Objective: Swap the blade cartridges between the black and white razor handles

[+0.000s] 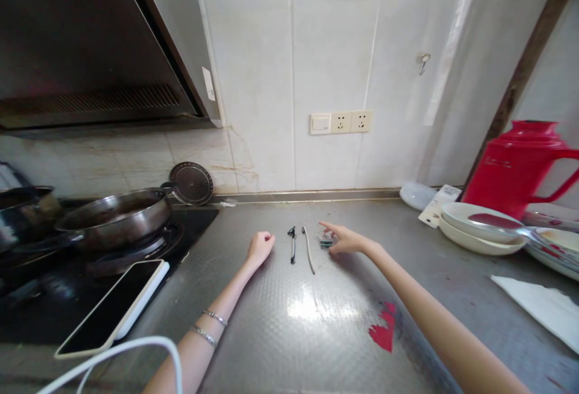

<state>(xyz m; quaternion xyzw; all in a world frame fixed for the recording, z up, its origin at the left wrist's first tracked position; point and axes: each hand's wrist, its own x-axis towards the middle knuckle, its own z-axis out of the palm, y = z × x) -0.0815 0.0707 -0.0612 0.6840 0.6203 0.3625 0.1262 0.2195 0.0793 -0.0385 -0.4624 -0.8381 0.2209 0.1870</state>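
My left hand point(261, 247) rests on the metal counter as a loose fist, and nothing shows in it. My right hand point(347, 240) reaches in from the right, with its index finger stretched out and its thumb apart. Beneath its fingers lies a small dark green and clear item point(325, 242), partly covered; its kind is too small to make out. Between my hands a thin black and silver piece with a dark clip-like end point(293, 245) lies lengthwise. Beside it, nearer my right hand, is a slim whitish cord-like strip point(309, 250) with a darker tip.
At left, a steel pan point(120, 219) sits on the black stove point(199, 225), and a phone point(115, 306) with a white cable point(149, 341) lies across its edge. Stacked bowls point(482, 240), a red thermos jug point(509, 168) and white paper point(538, 306) stand or lie right.
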